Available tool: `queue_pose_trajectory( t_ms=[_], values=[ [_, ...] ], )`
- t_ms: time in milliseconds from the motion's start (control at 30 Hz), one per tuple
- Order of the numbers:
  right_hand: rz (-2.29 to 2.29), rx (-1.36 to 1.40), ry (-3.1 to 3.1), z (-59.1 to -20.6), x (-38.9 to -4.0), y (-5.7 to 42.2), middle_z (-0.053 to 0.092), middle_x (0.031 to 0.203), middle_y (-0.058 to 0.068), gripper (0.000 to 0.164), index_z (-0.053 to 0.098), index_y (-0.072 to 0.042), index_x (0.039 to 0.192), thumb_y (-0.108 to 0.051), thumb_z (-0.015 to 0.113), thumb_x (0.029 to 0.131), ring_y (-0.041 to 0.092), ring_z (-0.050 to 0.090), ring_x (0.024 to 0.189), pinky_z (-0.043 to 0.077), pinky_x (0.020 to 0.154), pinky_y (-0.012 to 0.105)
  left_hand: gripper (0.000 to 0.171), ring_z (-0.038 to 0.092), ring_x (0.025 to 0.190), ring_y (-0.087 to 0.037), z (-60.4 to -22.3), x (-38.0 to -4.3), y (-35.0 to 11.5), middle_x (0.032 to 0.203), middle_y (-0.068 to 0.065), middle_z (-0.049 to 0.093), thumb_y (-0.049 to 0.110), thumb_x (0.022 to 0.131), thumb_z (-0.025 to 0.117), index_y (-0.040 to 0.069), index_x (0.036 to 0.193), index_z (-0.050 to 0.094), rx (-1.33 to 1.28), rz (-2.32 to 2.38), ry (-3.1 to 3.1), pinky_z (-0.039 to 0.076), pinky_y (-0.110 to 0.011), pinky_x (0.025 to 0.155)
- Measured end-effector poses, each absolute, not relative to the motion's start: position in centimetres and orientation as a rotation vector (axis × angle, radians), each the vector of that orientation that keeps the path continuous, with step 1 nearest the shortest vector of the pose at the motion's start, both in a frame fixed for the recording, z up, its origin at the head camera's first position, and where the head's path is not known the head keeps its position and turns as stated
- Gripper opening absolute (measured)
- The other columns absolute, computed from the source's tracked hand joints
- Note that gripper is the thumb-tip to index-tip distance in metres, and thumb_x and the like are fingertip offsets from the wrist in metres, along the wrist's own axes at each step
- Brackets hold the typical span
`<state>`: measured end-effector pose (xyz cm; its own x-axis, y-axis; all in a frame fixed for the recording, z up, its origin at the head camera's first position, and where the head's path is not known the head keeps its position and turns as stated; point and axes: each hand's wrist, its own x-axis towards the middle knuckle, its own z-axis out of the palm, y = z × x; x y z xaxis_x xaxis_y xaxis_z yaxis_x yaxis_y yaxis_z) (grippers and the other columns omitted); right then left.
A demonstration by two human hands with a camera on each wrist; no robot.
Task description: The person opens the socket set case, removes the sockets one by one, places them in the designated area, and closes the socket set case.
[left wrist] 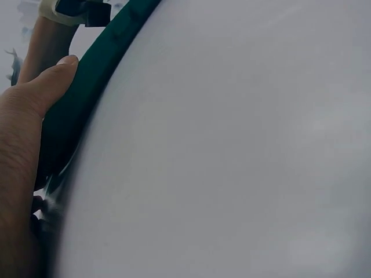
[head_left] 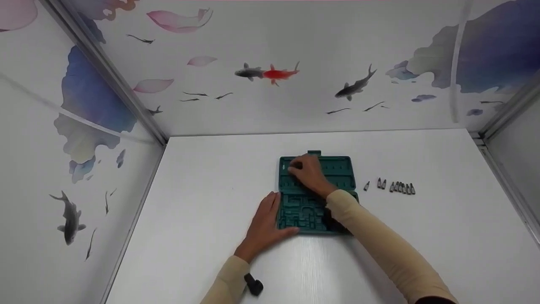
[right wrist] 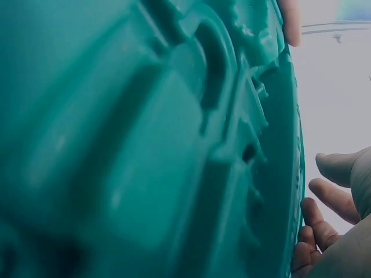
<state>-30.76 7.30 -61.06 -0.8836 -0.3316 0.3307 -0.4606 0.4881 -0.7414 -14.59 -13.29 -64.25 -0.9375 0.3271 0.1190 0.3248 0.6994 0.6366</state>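
Note:
An open green plastic case [head_left: 297, 211] with moulded slots lies on the table, lid [head_left: 337, 164] folded back. My left hand [head_left: 263, 223] rests at its near left corner, fingers straight along the left side and thumb [left wrist: 58, 78] against the front edge. Over the lid's upper left part is my right hand [head_left: 310, 171], its fingers loosely bent. In the right wrist view its thumb [right wrist: 336, 168] and fingertips stand apart with nothing visible between them. Close to that hand, a small pale piece [head_left: 283, 166] sits at the lid's left edge.
Right of the case, small tapered metal bits lie on the white table [head_left: 202, 190]: a single one [head_left: 366, 185], a pair [head_left: 381, 183] and a row of several [head_left: 403, 188]. Printed panels [head_left: 295, 105] border the table at the back and sides.

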Motion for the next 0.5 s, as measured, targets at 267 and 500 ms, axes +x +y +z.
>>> queue_pose_trajectory(
  t_ms=[267,500],
  values=[
    [1.190,0.611,-2.740,-60.2,-30.3,6.1,0.074,0.118,0.024,0.028,0.080,0.005,0.121,-0.014,0.081,0.101,0.042,0.063,0.114,0.044,0.104,0.063,0.124,0.023,0.167,-0.029,-64.4,-14.8,-13.0,0.182,-0.011,0.022,0.081,0.091,0.071,0.008,0.177,0.019,0.542,1.077,2.889,0.030,-0.053,0.132],
    [1.047,0.503,-2.912,-60.1,-30.6,4.6,0.069,0.130,0.024,0.037,0.077,-0.001,0.134,-0.022,0.079,0.104,0.044,0.056,0.125,0.044,0.101,0.060,0.125,0.021,0.168,-0.028,-64.5,-14.9,-13.4,0.183,-0.010,0.021,0.083,0.091,0.070,0.009,0.177,0.019,0.527,1.101,2.871,0.028,-0.053,0.133]
  ],
)
